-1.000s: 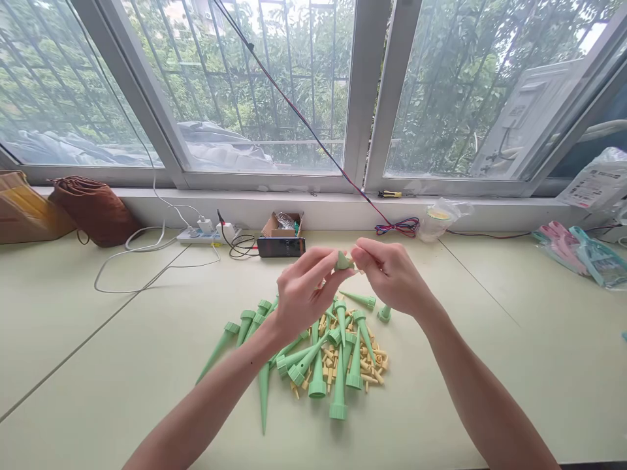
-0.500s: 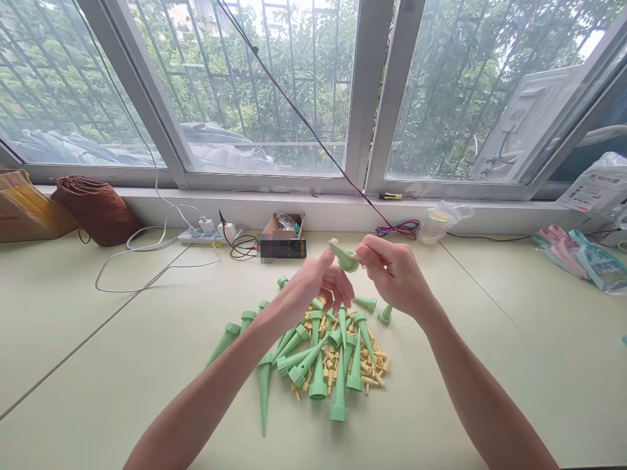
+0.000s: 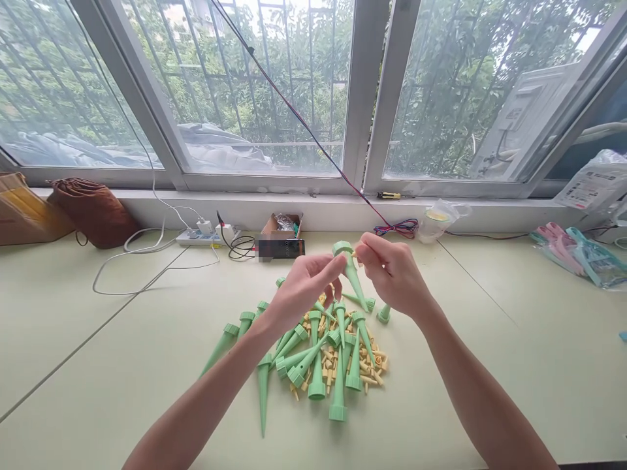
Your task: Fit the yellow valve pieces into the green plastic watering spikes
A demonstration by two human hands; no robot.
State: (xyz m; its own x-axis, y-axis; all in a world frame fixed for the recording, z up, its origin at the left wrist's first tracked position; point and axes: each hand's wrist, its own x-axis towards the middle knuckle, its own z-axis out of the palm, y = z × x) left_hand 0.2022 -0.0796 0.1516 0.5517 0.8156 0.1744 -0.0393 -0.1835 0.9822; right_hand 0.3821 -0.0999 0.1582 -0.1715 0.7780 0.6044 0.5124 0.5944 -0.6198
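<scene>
Above the pile, my left hand (image 3: 313, 277) is closed on a green plant watering spike (image 3: 353, 277). Its wide ribbed collar is at the top and its point slants down to the right. Close beside the collar, my right hand (image 3: 394, 271) pinches a small yellow nozzle (image 3: 355, 256), mostly hidden by the fingers. Whether the nozzle touches the spike I cannot tell. Below both hands lie several more green spikes (image 3: 337, 385) over a heap of small yellow nozzles (image 3: 375, 372). Other spikes lie to the left, partly behind my left forearm.
Along the back of the pale table (image 3: 490, 391) are a power strip (image 3: 203, 236) with cables, a small open box (image 3: 283, 226), a black box (image 3: 289, 249), coiled wire (image 3: 401, 228) and a plastic cup (image 3: 434, 225). Pink and teal bagged items (image 3: 582, 254) lie right, a brown pouch (image 3: 95, 212) left.
The spike in my left hand has turned: its collar is now up and its point down to the right. My left fingers have shifted around it; my right hand stays nearly in place.
</scene>
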